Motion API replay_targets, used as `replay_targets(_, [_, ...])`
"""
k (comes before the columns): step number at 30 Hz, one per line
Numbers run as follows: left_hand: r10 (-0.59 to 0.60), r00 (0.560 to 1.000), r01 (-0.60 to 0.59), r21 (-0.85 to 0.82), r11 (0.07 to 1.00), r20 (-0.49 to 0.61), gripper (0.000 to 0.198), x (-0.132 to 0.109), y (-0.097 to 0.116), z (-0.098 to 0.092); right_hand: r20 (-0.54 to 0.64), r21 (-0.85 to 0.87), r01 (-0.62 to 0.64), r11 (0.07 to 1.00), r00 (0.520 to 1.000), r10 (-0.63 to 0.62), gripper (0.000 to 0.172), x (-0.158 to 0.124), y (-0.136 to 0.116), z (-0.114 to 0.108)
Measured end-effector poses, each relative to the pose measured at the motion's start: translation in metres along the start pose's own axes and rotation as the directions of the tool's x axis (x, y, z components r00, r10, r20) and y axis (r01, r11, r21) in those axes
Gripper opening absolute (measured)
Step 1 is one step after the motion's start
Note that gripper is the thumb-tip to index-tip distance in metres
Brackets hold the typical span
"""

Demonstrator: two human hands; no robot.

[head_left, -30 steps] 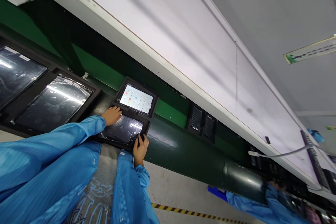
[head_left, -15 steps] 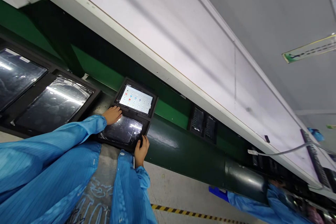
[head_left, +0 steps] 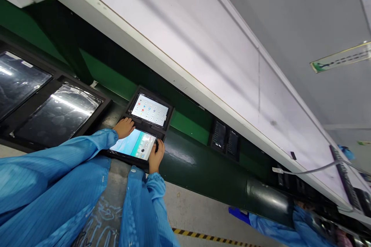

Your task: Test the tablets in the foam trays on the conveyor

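Note:
A tablet (head_left: pixel 135 144) with a lit blue, green and white home screen lies in the near half of a black tray (head_left: pixel 169 117). My left hand (head_left: pixel 124 127) rests at its upper left edge, fingers stretched out over the tray's divider. On the tablet's right edge lies my right hand (head_left: pixel 156 155), its thumb by the screen and apart from the bent fingers. Neither hand lifts anything. A second tablet (head_left: pixel 150 110) sits in the tray's far half, its white screen full of app icons.
To the left, a larger black tray (head_left: pixel 106 106) holds two dark, film-covered tablets. Another tray (head_left: pixel 211 139) with two dark-screened devices stands further along the green conveyor (head_left: pixel 197 162). A white shelf (head_left: pixel 185 46) overhangs the line, and a cable (head_left: pixel 307 171) hangs at right. A co-worker's blue sleeve (head_left: pixel 269 229) shows lower right.
The near tablet's screen has gone from dark to a lit home screen. My right hand has shifted slightly up along its right edge. My left hand has stayed in place.

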State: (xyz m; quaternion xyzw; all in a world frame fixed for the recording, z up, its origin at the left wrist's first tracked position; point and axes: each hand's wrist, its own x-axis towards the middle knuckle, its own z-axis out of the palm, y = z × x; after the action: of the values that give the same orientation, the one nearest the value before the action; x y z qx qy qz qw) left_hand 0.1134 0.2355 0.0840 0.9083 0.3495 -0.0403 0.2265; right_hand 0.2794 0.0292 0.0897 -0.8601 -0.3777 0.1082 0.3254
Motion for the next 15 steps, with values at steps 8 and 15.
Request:
replay_targets(8, [-0.026,1.000,0.026,-0.022,0.999,0.003,0.031,-0.001,0.003,-0.001,0.120,-0.107,0.090,0.990,0.990,-0.078,0.047,0.065,-0.030,0.012])
replay_targets(15, [-0.011,1.000,0.012,-0.027,1.000,0.020,0.030,0.002,0.001,-0.002,0.312,-0.243,0.225,0.944,0.939,-0.144,0.048,0.141,-0.053,0.040])
